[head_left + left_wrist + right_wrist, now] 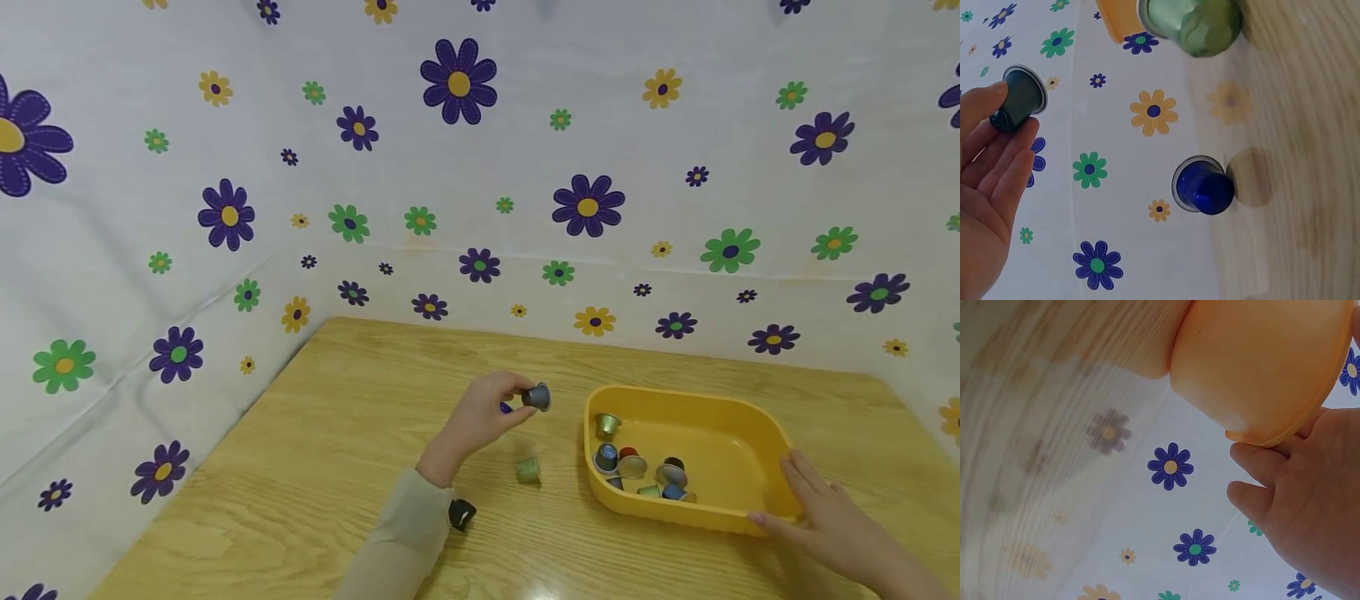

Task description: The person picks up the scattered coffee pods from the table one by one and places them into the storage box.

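Observation:
My left hand (476,415) pinches a dark grey-blue coffee capsule (538,397) between thumb and fingers, above the table and left of the yellow tray (720,458). In the left wrist view this capsule (1025,97) looks dark teal, with its rim facing away from the palm. A blue capsule (1204,185) stands on the table, mostly hidden behind the hand in the head view. Nearer lies a light green capsule (528,470). A black capsule (462,514) sits beside the left sleeve. My right hand (832,517) rests at the tray's right front corner, fairly straight fingers touching its rim (1279,439).
Several capsules lie in the tray's left part, among them a gold-green one (607,426), a dark blue one (606,456) and a blue one (673,492). The wooden table (300,450) meets a flower-patterned white cloth (525,158) at the back and sides.

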A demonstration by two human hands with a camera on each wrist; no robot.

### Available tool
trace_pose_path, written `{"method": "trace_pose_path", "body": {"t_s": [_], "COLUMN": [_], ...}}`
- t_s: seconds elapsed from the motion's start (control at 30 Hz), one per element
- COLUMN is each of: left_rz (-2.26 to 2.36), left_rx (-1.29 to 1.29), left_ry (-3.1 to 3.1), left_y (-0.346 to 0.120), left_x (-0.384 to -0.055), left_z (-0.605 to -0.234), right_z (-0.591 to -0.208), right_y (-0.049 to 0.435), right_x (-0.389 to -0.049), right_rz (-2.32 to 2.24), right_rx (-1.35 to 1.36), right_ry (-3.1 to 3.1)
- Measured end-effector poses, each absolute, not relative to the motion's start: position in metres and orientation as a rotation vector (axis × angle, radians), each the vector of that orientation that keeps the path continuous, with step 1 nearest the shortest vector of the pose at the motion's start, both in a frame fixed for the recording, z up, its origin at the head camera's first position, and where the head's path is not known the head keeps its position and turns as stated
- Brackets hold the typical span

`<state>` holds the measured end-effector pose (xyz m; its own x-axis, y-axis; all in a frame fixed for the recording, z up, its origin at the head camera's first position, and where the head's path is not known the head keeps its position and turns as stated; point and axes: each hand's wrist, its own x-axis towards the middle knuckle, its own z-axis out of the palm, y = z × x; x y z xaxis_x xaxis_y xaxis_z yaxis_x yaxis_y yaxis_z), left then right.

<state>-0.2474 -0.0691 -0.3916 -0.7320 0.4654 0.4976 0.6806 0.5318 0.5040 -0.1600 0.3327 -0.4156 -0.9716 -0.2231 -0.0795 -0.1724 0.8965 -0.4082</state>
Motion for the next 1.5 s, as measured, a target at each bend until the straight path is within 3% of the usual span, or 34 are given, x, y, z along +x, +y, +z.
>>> {"method": "trace_pose_path", "body": {"t_s": [1.5], "left_rz": [-0.928], "left_rx": [-1.094], "left_ry": [-2.552], "left_y": [0.041], "left_x": [-0.239], "left_z": [-0.393], "right_z": [-0.415], "right_y": [0.334], "right_x": [-0.159], "right_rz": [-0.691], "right_rx": [-0.323], "right_ry": [2.896]}}
